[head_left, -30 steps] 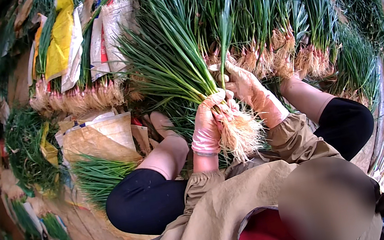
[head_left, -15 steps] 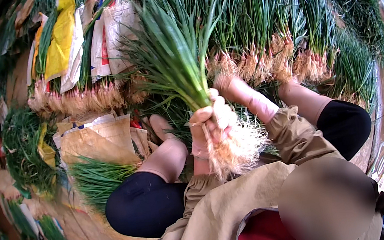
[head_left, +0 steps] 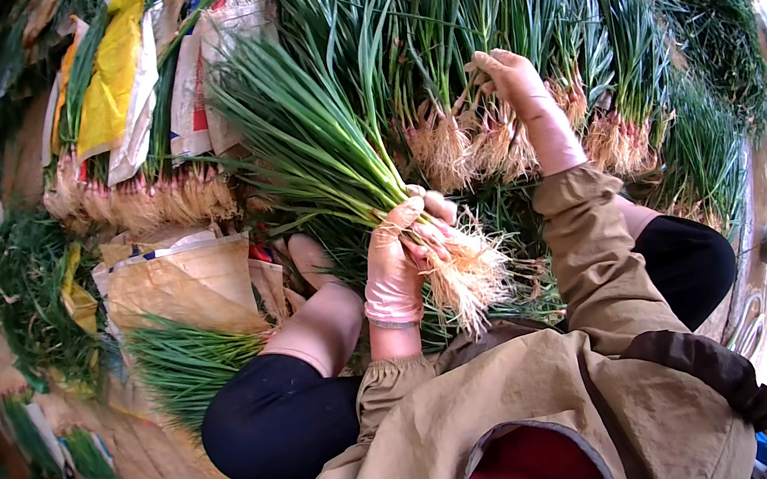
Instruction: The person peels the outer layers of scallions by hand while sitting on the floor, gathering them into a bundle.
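In a thin pale glove, my left hand [head_left: 393, 263] is closed round a thick bunch of green garlic [head_left: 328, 147]. The bunch slants up to the left, its long flat leaves spread out. Pinkish bases and a pale tangle of roots [head_left: 471, 276] hang below my fingers. My right hand [head_left: 512, 81], also gloved, reaches forward to the row of standing green garlic [head_left: 444, 143]. Its fingers are pinched around a stalk there, just above the roots; the fingertips partly hide that stalk.
Yellow and white sacks [head_left: 114, 82] cover more rooted bunches at the far left. A folded tan sack [head_left: 184, 288] and a pile of leaves [head_left: 185, 359] lie beside my left knee [head_left: 281, 414]. My right knee [head_left: 688, 270] borders the row. Loose greens [head_left: 704, 3] are heaped far right.
My right hand has moved forward and right, from beside the bunch to the standing row. The bunch in my left hand now tilts further left and sits slightly lower.
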Tool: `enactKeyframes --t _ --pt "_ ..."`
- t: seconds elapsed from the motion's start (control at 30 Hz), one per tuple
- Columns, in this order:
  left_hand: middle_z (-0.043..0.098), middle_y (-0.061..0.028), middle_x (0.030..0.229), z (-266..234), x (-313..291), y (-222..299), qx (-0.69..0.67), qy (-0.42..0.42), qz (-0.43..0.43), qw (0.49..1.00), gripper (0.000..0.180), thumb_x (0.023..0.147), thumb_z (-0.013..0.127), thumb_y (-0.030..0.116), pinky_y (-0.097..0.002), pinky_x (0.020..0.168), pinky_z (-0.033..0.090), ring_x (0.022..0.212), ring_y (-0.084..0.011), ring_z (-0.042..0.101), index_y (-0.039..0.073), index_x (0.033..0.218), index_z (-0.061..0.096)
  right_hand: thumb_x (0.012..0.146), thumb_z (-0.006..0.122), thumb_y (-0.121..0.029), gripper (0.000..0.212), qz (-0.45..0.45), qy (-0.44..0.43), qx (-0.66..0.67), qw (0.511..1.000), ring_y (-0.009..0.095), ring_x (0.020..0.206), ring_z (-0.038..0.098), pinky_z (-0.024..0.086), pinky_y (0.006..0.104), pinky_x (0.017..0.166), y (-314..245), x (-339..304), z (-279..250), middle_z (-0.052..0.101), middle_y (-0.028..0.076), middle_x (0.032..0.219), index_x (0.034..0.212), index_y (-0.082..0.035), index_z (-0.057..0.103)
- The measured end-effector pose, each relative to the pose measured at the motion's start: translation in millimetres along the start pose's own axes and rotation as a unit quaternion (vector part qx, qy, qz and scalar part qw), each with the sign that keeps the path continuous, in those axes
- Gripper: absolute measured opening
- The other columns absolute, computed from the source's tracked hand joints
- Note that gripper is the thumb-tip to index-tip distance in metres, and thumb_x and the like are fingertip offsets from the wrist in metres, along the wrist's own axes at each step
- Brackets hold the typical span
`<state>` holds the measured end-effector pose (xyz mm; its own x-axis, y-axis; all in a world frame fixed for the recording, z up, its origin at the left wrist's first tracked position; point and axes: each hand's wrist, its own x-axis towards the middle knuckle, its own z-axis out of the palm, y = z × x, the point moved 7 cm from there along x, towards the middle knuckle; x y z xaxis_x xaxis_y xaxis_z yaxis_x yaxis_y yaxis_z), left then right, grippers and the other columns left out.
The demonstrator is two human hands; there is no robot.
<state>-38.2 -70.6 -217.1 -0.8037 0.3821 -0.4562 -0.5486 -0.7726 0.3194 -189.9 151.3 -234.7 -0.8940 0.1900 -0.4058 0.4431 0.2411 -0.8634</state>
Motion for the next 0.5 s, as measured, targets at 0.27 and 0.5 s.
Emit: enactKeyframes --t 0.27,0.5 --pt "0.058 -0.0074 0.061 -17 5 -28 0.065 0.084 -0.046 0.993 0.023 0.082 0.058 0.013 -0.0232 0.049 0.047 0.046 -0.0128 0.051 -0.006 0.095 0.06 0.094 0.047 -0.029 0.031 -0.035 -0.206 0.0 0.978 0.006 0.062 0.051 0.043 0.0195 0.054 34 -107 71 0.06 0.0 0.078 0.107 -0.004 0.061" --pt "0.061 -0.0084 0.063 -34 4 -35 0.156 0.113 -0.077 0.978 0.017 0.08 0.061 0.012 -0.0238 0.04 0.044 0.046 -0.0132 0.054 -0.003 0.087 0.063 0.089 0.056 -0.027 0.033 -0.094 -0.117 0.051 0.987 0.022 0.074 0.062 0.047 0.0302 0.067 49 -116 84 0.064 0.011 0.083 0.097 0.005 0.058"
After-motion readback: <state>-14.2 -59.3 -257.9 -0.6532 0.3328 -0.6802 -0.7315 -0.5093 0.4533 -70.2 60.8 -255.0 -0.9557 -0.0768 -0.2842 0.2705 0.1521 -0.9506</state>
